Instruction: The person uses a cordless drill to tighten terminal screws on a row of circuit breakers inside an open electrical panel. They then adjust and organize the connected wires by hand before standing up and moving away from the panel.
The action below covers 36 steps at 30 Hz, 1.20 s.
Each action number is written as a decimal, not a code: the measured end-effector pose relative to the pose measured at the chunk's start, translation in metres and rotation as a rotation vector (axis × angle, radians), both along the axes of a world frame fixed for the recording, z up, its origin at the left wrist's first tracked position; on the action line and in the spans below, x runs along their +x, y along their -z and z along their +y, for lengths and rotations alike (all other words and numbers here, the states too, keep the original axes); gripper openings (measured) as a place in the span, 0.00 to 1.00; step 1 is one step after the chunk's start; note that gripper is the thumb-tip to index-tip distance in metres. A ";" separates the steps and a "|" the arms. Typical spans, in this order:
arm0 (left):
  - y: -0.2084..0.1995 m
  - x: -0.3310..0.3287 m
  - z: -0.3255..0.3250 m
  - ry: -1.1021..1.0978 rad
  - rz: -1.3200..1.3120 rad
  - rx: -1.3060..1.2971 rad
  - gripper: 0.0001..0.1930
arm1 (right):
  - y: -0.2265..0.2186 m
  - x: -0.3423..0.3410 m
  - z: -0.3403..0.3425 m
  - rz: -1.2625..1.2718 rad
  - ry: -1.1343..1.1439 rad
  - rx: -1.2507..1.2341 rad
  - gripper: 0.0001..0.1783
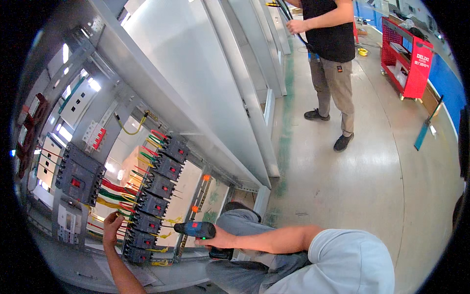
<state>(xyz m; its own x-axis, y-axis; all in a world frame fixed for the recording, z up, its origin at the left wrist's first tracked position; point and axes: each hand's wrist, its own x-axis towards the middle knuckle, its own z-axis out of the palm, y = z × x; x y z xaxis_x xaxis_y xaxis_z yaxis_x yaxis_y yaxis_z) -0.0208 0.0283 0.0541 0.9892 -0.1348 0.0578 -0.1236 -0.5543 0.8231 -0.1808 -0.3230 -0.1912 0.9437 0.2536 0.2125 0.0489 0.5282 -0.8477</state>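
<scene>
My right hand (223, 238) is closed round the grip of a blue and black cordless drill (198, 229). Its nose points left, toward a column of dark moulded-case circuit breakers (146, 221) with red switches. On the other side of that column, the fingers of my left hand (112, 228) pinch at a thin green wire (125, 215); the fingertips are small in view. Red, green and yellow wires (116, 196) run between the column and a larger breaker (78, 174) at the left. Short yellow leads (164, 235) stick out on the drill's side.
A grey metal cabinet frame (191, 122) surrounds the breakers, with more cabinets behind. Orange insulators (207, 178) sit on a rail near the drill. Another person (328, 44) stands in the aisle holding dark cables. A red tool cart (406, 59) stands at the far right.
</scene>
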 end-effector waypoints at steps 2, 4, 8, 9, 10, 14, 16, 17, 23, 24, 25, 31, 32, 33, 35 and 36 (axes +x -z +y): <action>-0.003 -0.004 0.012 -0.056 -0.023 0.064 0.19 | 0.009 0.003 0.008 -0.018 -0.025 0.034 0.18; 0.010 0.003 0.048 -0.116 -0.079 0.170 0.20 | 0.014 -0.002 0.013 0.096 -0.005 -0.044 0.19; 0.003 0.012 0.025 -0.417 -0.247 0.324 0.27 | 0.030 -0.004 0.002 0.174 0.185 -0.280 0.22; 0.007 0.011 0.036 -0.463 -0.312 0.279 0.27 | -0.001 -0.013 -0.013 0.214 0.096 -0.326 0.21; -0.004 0.024 0.062 -0.566 -0.310 0.419 0.23 | 0.000 -0.013 -0.006 0.236 0.038 -0.143 0.17; -0.024 0.027 0.055 -0.699 -0.491 0.174 0.17 | 0.001 -0.006 -0.003 0.113 0.050 -0.042 0.11; -0.025 0.017 0.058 -0.688 -0.427 0.083 0.18 | -0.004 -0.006 0.000 0.096 0.043 -0.002 0.10; -0.025 0.016 0.056 -0.669 -0.399 0.030 0.19 | -0.005 -0.005 0.000 0.090 0.041 -0.002 0.09; -0.030 0.006 0.038 -0.428 -0.222 -0.270 0.22 | -0.009 -0.009 0.004 0.108 0.038 0.013 0.09; -0.033 0.006 0.039 -0.395 -0.186 -0.372 0.22 | -0.010 -0.010 0.006 0.126 0.038 0.016 0.08; -0.033 0.006 0.039 -0.445 -0.161 -0.409 0.24 | -0.008 -0.011 0.005 0.111 0.045 0.002 0.09; -0.031 -0.013 0.060 -0.483 0.059 -0.594 0.33 | -0.008 -0.010 0.006 0.098 0.047 0.005 0.09; -0.032 -0.018 0.049 -0.505 0.113 -0.600 0.36 | -0.006 -0.009 0.005 0.103 0.050 0.013 0.08; -0.032 -0.022 0.036 -0.527 0.167 -0.606 0.38 | -0.003 -0.008 0.005 0.107 0.055 0.019 0.08; -0.031 -0.034 0.032 -0.512 0.270 -0.571 0.45 | -0.001 -0.008 0.008 0.104 0.045 0.034 0.08; -0.030 -0.039 0.030 -0.469 0.326 -0.574 0.46 | 0.000 -0.008 0.009 0.099 0.040 0.035 0.08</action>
<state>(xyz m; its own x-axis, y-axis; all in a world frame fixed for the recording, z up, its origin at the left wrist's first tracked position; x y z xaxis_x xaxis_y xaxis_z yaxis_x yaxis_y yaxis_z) -0.0599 0.0579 0.0837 0.9144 0.2616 -0.3089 0.3119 0.0313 0.9496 -0.1893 -0.3144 -0.1910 0.9698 0.2091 0.1255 -0.0126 0.5569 -0.8305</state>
